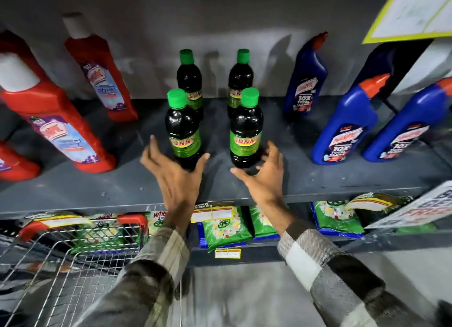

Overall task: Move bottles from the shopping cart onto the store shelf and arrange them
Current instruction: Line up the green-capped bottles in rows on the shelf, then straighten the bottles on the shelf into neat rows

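Several dark bottles with green caps and green labels stand upright on the grey shelf (pixel 318 179), in two rows of two. The front left bottle (pixel 183 131) and the front right bottle (pixel 245 133) are nearest the shelf edge; the back left bottle (pixel 189 79) and the back right bottle (pixel 241 79) stand behind them. My left hand (pixel 175 177) is open just below the front left bottle, fingers spread around its base. My right hand (pixel 263 177) is open beside the front right bottle's base. Neither hand grips a bottle. The wire shopping cart (pixel 73 248) with red handle corners sits at lower left.
Red bottles with white caps (pixel 56 121) stand at the shelf's left, blue bottles with orange nozzles (pixel 342 126) at its right. Green packets (pixel 226 228) lie on the lower shelf. A yellow-edged sign (pixel 413 11) hangs at top right, another sign (pixel 415 209) at the right edge.
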`<control>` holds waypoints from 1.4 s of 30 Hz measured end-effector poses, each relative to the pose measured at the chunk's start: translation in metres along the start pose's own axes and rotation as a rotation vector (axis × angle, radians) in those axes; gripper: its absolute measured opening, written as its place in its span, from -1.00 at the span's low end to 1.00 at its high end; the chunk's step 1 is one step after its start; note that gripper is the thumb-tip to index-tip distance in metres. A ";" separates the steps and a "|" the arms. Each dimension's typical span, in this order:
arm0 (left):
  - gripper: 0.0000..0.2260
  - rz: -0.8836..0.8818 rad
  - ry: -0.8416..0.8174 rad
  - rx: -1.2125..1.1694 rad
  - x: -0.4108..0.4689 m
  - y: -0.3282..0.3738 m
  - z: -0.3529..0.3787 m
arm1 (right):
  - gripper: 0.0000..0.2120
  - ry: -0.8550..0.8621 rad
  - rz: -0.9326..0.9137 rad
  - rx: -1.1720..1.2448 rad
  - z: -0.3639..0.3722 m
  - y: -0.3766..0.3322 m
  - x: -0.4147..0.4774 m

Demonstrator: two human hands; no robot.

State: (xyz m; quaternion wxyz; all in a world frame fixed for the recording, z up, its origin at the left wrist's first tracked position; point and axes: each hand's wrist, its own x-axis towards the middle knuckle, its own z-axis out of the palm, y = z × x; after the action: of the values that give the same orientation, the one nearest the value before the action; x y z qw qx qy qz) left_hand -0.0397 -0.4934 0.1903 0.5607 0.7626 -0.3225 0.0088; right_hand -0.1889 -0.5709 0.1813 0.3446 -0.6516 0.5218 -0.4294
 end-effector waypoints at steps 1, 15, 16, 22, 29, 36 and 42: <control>-0.04 0.045 0.087 -0.014 -0.007 0.004 0.000 | -0.04 0.002 0.003 0.032 -0.010 0.001 -0.005; -0.19 0.130 -0.250 -0.293 -0.134 0.152 0.177 | -0.18 0.577 -0.100 -0.041 -0.208 0.085 0.068; -0.13 0.071 -0.228 -0.296 -0.137 0.158 0.190 | -0.06 0.596 -0.077 -0.043 -0.216 0.091 0.079; 0.11 -0.014 -0.187 0.008 -0.150 0.162 0.234 | 0.19 0.413 0.155 -0.148 -0.231 0.116 0.108; -0.08 -0.057 -0.139 0.136 -0.150 0.165 0.238 | 0.00 0.365 0.196 -0.181 -0.235 0.114 0.110; -0.08 -0.076 -0.103 0.153 -0.150 0.167 0.238 | -0.01 0.344 0.196 -0.133 -0.238 0.114 0.112; -0.08 -0.060 -0.127 0.177 -0.152 0.168 0.235 | 0.00 0.350 0.193 -0.127 -0.240 0.113 0.110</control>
State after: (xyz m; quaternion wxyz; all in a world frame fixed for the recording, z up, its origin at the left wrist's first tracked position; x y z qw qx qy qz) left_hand -0.3258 -0.6498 0.1889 0.4694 0.8176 -0.3324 -0.0280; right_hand -0.4432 -0.7026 0.1964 0.2465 -0.5343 0.6598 -0.4674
